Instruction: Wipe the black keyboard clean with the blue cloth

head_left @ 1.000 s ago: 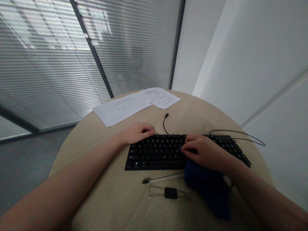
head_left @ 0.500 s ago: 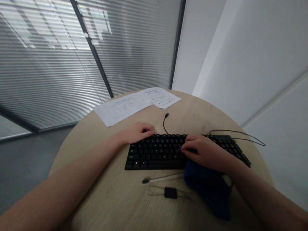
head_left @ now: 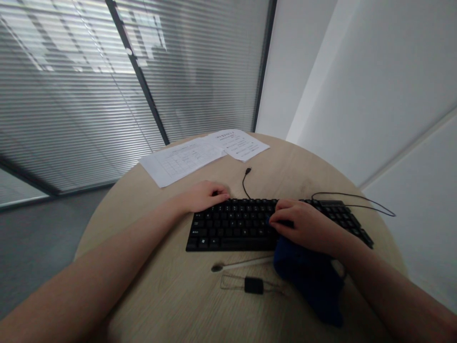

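A black keyboard [head_left: 235, 228] lies across the middle of a round wooden table [head_left: 171, 290]. My left hand [head_left: 203, 196] rests on the keyboard's far left corner, fingers curled over its edge. My right hand [head_left: 303, 226] presses a dark blue cloth [head_left: 310, 281] onto the keys right of centre; most of the cloth hangs off the keyboard's near edge onto the table.
A thin white stick with a dark tip [head_left: 239, 264] and a small black wire tool [head_left: 253, 285] lie in front of the keyboard. The keyboard's cable [head_left: 357, 197] loops at the right, its plug [head_left: 247, 170] behind. Two printed sheets [head_left: 185, 159] lie at the far edge. Blinds and a wall stand behind.
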Tool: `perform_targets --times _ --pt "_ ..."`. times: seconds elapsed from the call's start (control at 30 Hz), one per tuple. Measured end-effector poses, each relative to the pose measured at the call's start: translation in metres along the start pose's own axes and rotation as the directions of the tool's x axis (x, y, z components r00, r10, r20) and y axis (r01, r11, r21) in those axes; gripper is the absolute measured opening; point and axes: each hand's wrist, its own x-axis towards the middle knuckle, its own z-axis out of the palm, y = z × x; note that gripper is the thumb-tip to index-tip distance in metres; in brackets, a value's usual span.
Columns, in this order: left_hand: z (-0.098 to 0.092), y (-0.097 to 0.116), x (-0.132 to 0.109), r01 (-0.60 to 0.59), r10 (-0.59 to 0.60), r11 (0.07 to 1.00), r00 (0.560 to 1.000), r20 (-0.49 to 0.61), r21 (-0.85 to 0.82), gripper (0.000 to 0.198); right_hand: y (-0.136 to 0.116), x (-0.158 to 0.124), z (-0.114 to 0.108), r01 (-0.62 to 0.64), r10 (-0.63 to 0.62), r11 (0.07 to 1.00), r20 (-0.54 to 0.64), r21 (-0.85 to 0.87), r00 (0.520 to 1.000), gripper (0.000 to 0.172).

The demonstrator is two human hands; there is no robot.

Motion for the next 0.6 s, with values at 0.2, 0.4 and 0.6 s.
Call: perform_targets --times 0.2,0.4,0.6 --pt "-0.0009 0.0001 -0.0004 -0.009 0.009 1.000 1.000 -0.003 0.012 0.040 0.0006 0.0003 -0.0001 0.008 -0.008 1.000 0.003 0.004 1.000 0.020" --pt "0.0003 -0.0012 0.0001 -0.018 0.018 1.000 1.000 0.000 0.006 0.040 0.0013 0.0002 0.0001 0.011 -0.011 1.000 0.009 0.001 1.000 0.019" --pt "0.0000 -0.0002 -0.0006 -0.022 0.022 1.000 1.000 -0.008 0.004 0.041 0.0020 -0.0001 0.0005 0.021 -0.021 1.000 -0.002 0.016 1.000 0.020"
